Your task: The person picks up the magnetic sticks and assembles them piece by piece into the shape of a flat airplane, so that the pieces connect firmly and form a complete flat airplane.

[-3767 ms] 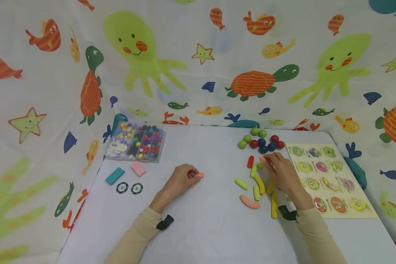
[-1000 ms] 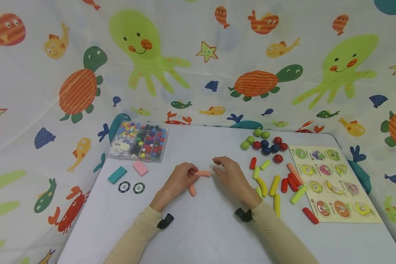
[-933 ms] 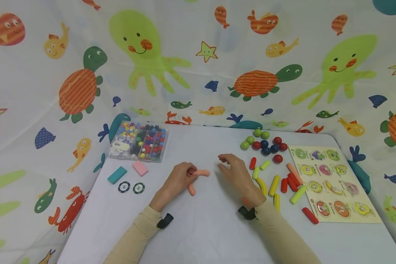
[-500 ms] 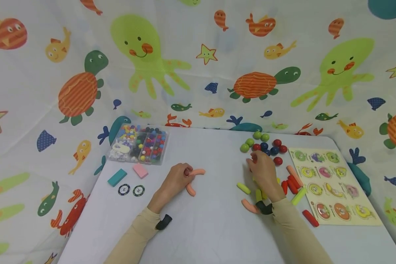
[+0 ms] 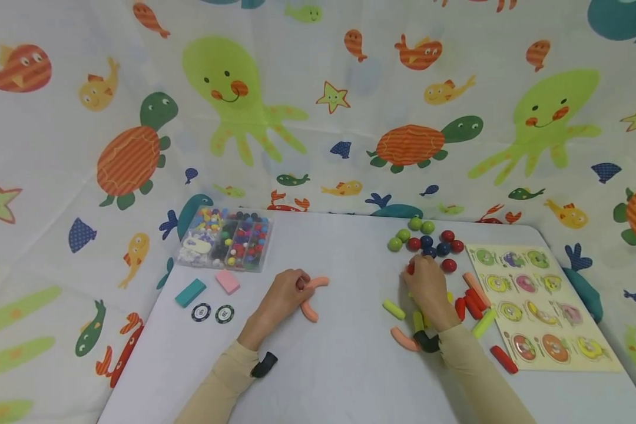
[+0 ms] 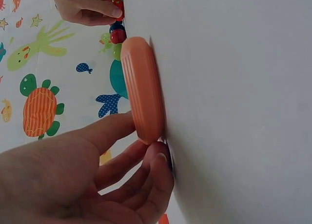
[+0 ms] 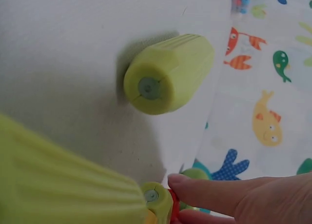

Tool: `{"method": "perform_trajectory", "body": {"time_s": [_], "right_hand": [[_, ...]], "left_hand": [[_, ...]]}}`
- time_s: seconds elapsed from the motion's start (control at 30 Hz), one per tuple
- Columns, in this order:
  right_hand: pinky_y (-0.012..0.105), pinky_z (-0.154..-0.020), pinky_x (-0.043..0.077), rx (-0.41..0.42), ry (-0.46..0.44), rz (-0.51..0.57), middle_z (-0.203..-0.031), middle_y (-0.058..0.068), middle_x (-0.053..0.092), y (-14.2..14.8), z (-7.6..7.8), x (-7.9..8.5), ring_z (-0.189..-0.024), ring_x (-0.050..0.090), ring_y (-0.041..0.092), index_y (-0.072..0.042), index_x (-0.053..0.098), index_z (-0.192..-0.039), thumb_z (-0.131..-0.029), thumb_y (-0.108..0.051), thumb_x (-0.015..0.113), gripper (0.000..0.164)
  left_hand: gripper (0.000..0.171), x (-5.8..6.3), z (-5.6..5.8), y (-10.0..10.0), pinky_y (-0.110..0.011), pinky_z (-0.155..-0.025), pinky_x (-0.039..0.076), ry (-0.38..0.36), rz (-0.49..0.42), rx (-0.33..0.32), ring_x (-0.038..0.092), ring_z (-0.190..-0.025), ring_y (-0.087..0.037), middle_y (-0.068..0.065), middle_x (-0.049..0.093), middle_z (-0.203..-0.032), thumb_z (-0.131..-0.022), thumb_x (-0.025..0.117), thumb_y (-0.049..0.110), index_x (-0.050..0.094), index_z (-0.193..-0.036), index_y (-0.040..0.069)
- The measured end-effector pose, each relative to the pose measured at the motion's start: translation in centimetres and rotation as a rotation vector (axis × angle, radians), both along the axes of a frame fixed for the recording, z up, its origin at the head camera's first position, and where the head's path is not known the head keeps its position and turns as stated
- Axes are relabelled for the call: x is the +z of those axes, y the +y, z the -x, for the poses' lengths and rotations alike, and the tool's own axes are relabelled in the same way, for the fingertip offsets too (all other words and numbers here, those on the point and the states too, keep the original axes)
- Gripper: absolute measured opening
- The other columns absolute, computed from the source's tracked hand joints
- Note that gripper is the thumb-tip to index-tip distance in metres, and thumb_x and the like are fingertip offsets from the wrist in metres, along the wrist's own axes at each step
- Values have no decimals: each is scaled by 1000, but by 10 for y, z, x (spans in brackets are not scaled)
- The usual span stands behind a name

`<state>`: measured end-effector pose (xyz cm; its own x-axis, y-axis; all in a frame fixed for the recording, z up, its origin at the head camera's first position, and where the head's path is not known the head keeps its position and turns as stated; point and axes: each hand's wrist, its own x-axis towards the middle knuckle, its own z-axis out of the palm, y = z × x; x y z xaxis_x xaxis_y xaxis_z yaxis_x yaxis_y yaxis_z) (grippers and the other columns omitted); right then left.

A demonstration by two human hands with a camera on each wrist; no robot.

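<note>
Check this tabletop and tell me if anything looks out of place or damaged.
Nothing looks spilled or damaged. Slightly untidy: a peach stick and the nearest red stick seem to lap over the left edge of the picture board.

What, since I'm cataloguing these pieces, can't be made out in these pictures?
Red piece, head view: mostly hidden by the right hand.
Foremost green piece, right wrist view: cut off by left and bottom edges.
Picture board, head view: any wording too small to read.
</note>
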<state>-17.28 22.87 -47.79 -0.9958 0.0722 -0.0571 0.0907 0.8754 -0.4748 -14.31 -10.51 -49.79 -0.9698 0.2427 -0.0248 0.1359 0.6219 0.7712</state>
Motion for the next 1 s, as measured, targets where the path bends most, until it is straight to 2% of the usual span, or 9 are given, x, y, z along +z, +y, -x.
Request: {"method": "perform_trajectory", "body": {"time_s": [0.33,0.47,0.6,0.73,0.87,1.0], "right_hand": [[46,-88,56,20,-24,5,-112,23,65,0,1,-2,-96,59,32,8,61,-122,-92,-2,67,32],[48,-92,54,56,9,20,-114,21,64,-2,0,0,-100,58,33,5,62,-125,-93,-3,68,34],[50,-95,54,167,114,55,-115,20,66,-10,0,7,-103,60,33,2,65,-124,-91,-1,71,34],[46,-89,57,315,211,131,-110,16,70,-27,-4,13,-98,63,29,-1,69,-119,-88,2,74,31],[41,-84,58,437,234,207,-107,9,72,-46,-9,10,-92,64,21,-3,72,-115,-88,2,75,28],[39,-87,59,518,221,235,-108,7,73,-64,-13,2,-94,65,19,-5,73,-116,-88,0,76,29]], "left_hand": [[11,-2,0,2,-32,-75,45,37,-8,10,51,-79,-16,-2,61,-87,-92,70,14,72,-99,6],[12,-3,0,3,-32,-75,46,48,-3,1,52,-79,-15,-1,62,-87,-92,69,13,73,-100,5],[11,-4,0,3,-32,-76,47,58,-3,0,53,-80,-15,-2,63,-87,-92,69,10,72,-101,4],[11,-3,-1,3,-32,-76,47,52,-4,0,53,-79,-14,-2,63,-87,-93,71,11,72,-102,4],[11,-4,0,4,-32,-75,47,53,-5,4,53,-78,-14,-1,62,-84,-92,72,11,73,-100,4],[11,-4,0,5,-31,-73,47,65,-6,5,53,-77,-14,-1,62,-82,-91,74,11,72,-98,4]]}}
